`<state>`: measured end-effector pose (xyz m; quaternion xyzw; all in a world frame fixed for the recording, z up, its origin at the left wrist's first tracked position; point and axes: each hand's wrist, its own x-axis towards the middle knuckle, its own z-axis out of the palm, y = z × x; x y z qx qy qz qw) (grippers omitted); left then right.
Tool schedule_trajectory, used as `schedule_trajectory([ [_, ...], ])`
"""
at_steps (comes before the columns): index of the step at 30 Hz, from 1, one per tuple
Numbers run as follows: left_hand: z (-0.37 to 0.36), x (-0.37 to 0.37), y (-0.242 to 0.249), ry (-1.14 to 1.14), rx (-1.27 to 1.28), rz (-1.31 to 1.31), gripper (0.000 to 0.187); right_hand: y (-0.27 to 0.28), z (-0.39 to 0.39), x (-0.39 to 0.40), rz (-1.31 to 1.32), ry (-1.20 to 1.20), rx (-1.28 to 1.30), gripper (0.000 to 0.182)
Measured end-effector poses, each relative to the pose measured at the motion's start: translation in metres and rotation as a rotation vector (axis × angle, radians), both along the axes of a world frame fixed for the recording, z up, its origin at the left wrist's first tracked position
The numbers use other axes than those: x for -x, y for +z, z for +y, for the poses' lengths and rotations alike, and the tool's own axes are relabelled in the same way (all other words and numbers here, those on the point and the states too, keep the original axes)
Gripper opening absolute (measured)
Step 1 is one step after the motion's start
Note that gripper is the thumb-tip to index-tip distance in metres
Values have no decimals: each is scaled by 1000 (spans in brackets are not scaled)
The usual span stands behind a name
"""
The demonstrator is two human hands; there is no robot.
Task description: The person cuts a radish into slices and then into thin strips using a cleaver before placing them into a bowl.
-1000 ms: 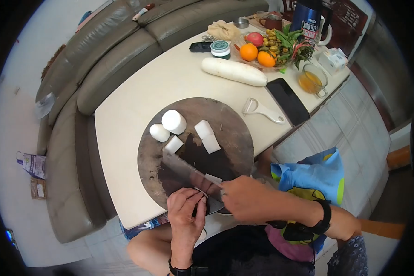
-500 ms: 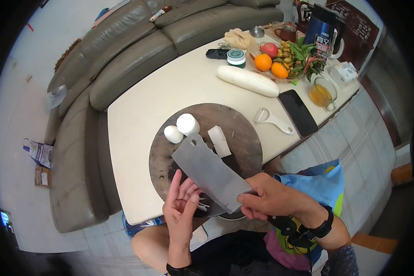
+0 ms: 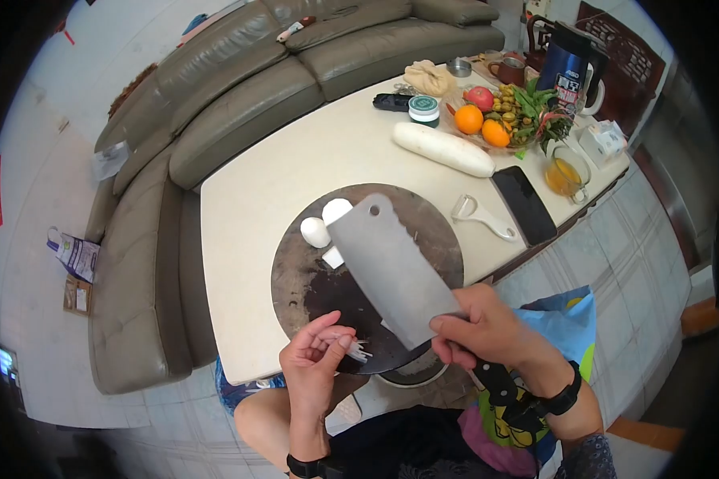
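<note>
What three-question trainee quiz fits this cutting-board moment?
1. True or false: the cleaver lies flat on the round cutting board.
2. Which hand grips the cleaver? A) left hand B) right hand
3. Fill in: the left hand pinches thin white ____ at the board's near edge.

Key: 1 false, it is lifted above the board. 2 B. 3 strips.

cleaver (image 3: 391, 267): your broad grey blade with a hole near the tip, raised flat-side up over the board | radish strips (image 3: 351, 347): thin white slivers bunched at your left fingertips, board's near edge
</note>
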<state>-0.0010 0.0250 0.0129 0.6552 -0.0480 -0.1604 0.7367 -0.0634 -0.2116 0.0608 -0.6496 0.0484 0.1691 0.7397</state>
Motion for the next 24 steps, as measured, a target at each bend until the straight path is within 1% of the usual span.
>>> schedule_trajectory([
  [2,-2,4,0,-6,-257,-279,35,3,-4,3,-14,-57,-19,23],
  [4,-6,5,6,-10,-306,-249,36,2,-5,5,-39,-87,-84,23],
  [6,-8,6,6,-5,-358,-220,37,0,-4,7,-22,-78,-54,23],
  [8,-8,3,2,9,-537,-335,36,-1,-4,8,-9,-66,-22,22],
  [9,-6,1,-1,7,-540,-335,36,-1,-4,9,-11,-66,-26,22],
  [11,-2,-1,-8,61,-575,-469,35,-1,-5,10,-14,-69,-32,22],
  [12,-3,-2,-7,56,-578,-471,35,0,-6,11,-17,-72,-31,22],
  [14,-5,-4,-5,114,-693,-533,35,1,-8,12,-18,-75,-33,21],
  [18,-6,-4,-8,162,-758,-595,33,3,-11,15,-31,-104,-41,21],
  [20,-13,-3,-2,61,-737,-889,29,3,-13,17,-32,-115,-35,21],
  [21,-17,-1,0,-70,-746,-939,27,2,-15,17,-45,-110,15,21],
  [22,-21,2,1,-71,-744,-938,27,2,-16,18,-58,-105,65,20],
  [24,-29,8,-1,-301,-795,-1034,27,3,-18,19,-42,-110,71,20],
])
